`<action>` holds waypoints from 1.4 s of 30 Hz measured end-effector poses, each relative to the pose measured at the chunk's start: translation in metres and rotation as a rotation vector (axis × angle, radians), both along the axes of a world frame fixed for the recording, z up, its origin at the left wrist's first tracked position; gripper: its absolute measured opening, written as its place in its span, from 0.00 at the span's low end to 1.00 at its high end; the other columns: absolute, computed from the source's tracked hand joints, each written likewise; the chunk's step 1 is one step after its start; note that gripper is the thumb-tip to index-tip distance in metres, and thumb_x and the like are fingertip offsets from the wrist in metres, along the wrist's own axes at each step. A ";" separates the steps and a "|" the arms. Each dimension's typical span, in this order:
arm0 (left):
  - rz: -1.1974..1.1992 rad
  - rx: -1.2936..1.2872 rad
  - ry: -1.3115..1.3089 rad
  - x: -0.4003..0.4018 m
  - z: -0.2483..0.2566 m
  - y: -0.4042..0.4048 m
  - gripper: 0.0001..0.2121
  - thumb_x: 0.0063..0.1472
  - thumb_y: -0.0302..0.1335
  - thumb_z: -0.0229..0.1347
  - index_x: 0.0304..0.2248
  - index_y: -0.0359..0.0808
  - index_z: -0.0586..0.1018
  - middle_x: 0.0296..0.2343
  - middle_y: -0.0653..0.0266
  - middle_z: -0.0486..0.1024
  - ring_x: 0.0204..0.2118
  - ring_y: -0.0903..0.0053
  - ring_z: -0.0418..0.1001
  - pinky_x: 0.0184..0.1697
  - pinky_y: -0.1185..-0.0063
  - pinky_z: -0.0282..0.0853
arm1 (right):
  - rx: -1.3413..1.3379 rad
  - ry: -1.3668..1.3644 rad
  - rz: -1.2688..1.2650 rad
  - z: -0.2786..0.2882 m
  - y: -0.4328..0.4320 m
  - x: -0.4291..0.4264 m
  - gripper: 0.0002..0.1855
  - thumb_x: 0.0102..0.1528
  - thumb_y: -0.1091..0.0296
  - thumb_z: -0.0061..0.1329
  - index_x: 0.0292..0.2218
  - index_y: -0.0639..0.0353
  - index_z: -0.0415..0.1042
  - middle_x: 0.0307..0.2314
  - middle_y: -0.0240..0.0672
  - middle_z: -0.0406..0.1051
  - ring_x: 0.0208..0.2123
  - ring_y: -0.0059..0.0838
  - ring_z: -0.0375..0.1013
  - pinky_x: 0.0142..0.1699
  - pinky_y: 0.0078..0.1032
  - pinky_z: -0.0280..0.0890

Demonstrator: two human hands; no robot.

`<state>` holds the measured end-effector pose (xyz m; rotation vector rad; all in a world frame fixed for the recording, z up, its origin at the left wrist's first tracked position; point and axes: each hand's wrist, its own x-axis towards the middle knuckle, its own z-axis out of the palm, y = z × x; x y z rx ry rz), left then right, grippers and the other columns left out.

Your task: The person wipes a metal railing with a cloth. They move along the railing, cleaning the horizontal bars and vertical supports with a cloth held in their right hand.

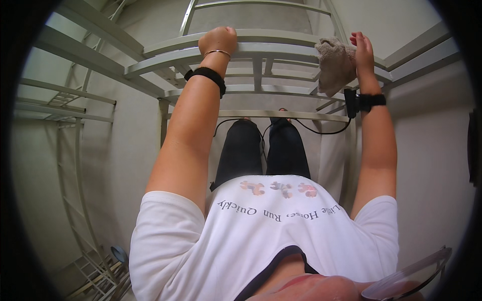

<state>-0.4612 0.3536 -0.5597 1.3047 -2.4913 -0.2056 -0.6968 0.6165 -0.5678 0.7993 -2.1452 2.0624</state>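
In front of me is a pale metal bunk-bed frame with a double top rail (275,49). My left hand (217,42) is closed around that rail left of centre, with its knuckles up; the fingertips are hidden. At the right end of the rail, my right hand (364,56) has a crumpled grey-beige cloth (335,66) against its palm side. The cloth drapes over the rail and hangs down its near side. My right thumb is hidden, and the upper fingers are loosely bent.
Slats and a lower crossbar (282,114) run below the top rail. Side rails (421,56) stretch off right. Another metal frame with a ladder (79,169) stands left, near a blue round object (119,254) and stacked bars. A black cable (324,132) hangs from my right wrist strap.
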 end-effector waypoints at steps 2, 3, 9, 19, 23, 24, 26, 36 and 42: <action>-0.006 0.069 -0.023 0.004 0.001 -0.003 0.19 0.54 0.41 0.36 0.29 0.41 0.78 0.29 0.54 0.74 0.33 0.58 0.72 0.36 0.69 0.66 | -0.036 0.196 -0.082 0.026 0.005 0.048 0.15 0.56 0.59 0.36 0.32 0.63 0.67 0.27 0.30 0.67 0.30 0.22 0.65 0.39 0.19 0.59; 0.002 0.066 -0.027 0.005 0.002 -0.004 0.19 0.55 0.41 0.36 0.29 0.41 0.78 0.28 0.54 0.74 0.33 0.58 0.72 0.36 0.69 0.66 | -0.055 0.295 -0.123 0.040 0.012 0.075 0.14 0.57 0.61 0.35 0.31 0.63 0.66 0.26 0.30 0.67 0.30 0.22 0.65 0.39 0.19 0.59; 0.002 0.040 -0.042 0.006 -0.002 -0.002 0.19 0.55 0.40 0.36 0.28 0.41 0.78 0.27 0.55 0.74 0.31 0.59 0.72 0.35 0.70 0.67 | 0.305 0.376 0.306 -0.003 0.062 0.162 0.06 0.53 0.69 0.39 0.28 0.61 0.64 0.23 0.36 0.65 0.26 0.28 0.64 0.34 0.23 0.60; 0.003 -0.008 -0.027 0.004 -0.003 -0.002 0.19 0.54 0.39 0.36 0.25 0.41 0.79 0.24 0.57 0.75 0.29 0.62 0.73 0.31 0.71 0.68 | 1.017 -0.545 0.319 -0.296 0.121 0.157 0.25 0.46 0.52 0.49 0.37 0.64 0.65 0.33 0.47 0.67 0.31 0.40 0.69 0.37 0.30 0.63; 0.013 -0.015 -0.014 0.004 -0.005 -0.004 0.19 0.54 0.39 0.37 0.25 0.41 0.79 0.24 0.57 0.75 0.29 0.62 0.73 0.32 0.71 0.68 | 1.199 -0.644 0.420 -0.289 0.100 0.167 0.22 0.46 0.55 0.49 0.37 0.64 0.65 0.31 0.47 0.68 0.32 0.41 0.69 0.37 0.29 0.63; 0.009 -0.016 -0.005 0.003 -0.003 -0.003 0.19 0.54 0.39 0.37 0.25 0.41 0.79 0.24 0.57 0.75 0.29 0.62 0.73 0.32 0.71 0.68 | 1.257 -0.517 0.472 -0.294 0.099 0.166 0.21 0.46 0.56 0.49 0.37 0.64 0.65 0.31 0.47 0.68 0.33 0.40 0.69 0.37 0.29 0.63; 0.010 -0.014 0.012 0.004 -0.002 -0.002 0.19 0.54 0.39 0.37 0.25 0.41 0.79 0.24 0.57 0.75 0.29 0.62 0.73 0.32 0.71 0.68 | 1.165 -0.400 0.561 -0.286 0.095 0.168 0.18 0.47 0.59 0.48 0.36 0.64 0.65 0.30 0.45 0.69 0.33 0.39 0.69 0.37 0.28 0.62; 0.021 0.025 -0.017 0.006 -0.004 -0.002 0.19 0.54 0.40 0.37 0.27 0.41 0.78 0.27 0.57 0.75 0.32 0.61 0.72 0.35 0.71 0.67 | 0.690 -0.356 0.828 -0.073 0.108 0.192 0.09 0.50 0.73 0.45 0.36 0.62 0.66 0.27 0.33 0.68 0.31 0.23 0.68 0.38 0.19 0.62; 0.024 0.078 -0.001 0.003 0.000 -0.001 0.19 0.54 0.41 0.36 0.31 0.42 0.77 0.31 0.55 0.74 0.35 0.58 0.71 0.38 0.69 0.65 | 0.267 -0.357 0.286 0.007 0.189 0.146 0.07 0.52 0.73 0.44 0.35 0.60 0.67 0.28 0.28 0.66 0.30 0.19 0.66 0.39 0.18 0.61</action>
